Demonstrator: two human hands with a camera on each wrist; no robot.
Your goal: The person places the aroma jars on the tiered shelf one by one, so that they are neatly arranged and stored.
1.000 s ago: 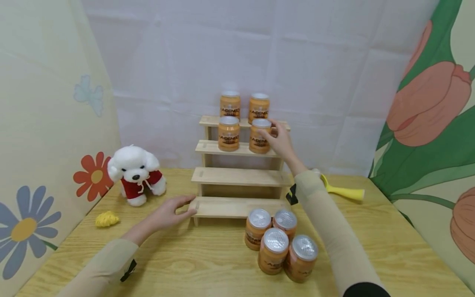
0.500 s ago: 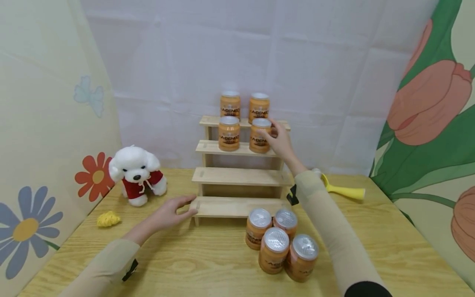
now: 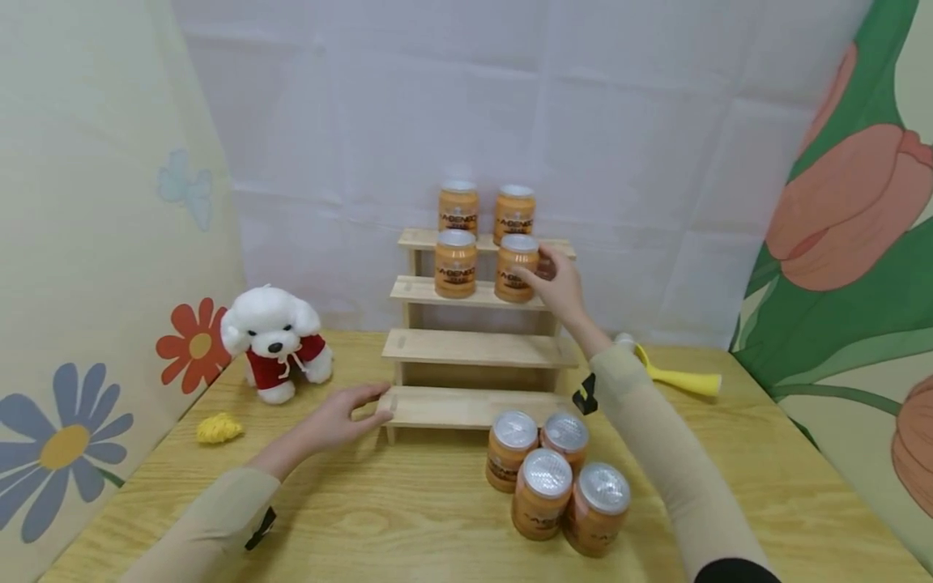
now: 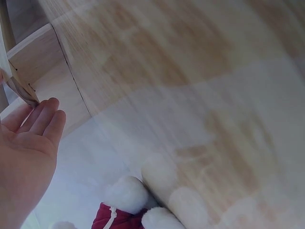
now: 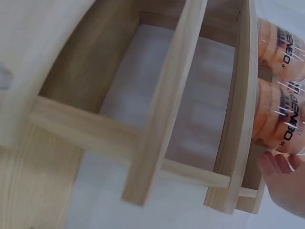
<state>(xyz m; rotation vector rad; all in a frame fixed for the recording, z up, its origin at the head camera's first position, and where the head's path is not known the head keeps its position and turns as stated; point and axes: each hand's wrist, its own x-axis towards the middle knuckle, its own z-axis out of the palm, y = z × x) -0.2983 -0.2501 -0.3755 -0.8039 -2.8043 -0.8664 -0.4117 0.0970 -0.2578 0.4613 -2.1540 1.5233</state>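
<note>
Four steps make up a wooden tiered stand [image 3: 477, 348]. Two orange cans [image 3: 457, 212] with silver lids are on its top step and two on the step below. My right hand [image 3: 561, 283] holds the right-hand lower can [image 3: 516, 275], its thumb across the front and its fingers at the right side. Curled fingertips show right at that can [image 5: 279, 117] in the right wrist view. With thumb and fingers, my left hand [image 3: 338, 421] grips the left end of the lowest step; its fingers lie against the wood in the left wrist view.
Several more orange cans [image 3: 539, 506] stand grouped on the table [image 3: 394, 502] before the stand's right side. A white plush dog [image 3: 273, 344] in red sits left, behind a yellow yarn bundle [image 3: 219, 427]. A yellow-handled tool [image 3: 681, 380] lies right, partly behind the right sleeve.
My right hand has slid slightly down along the lower right can, its thumb now lower on the front. The cans on the steps and my left hand keep their places.
</note>
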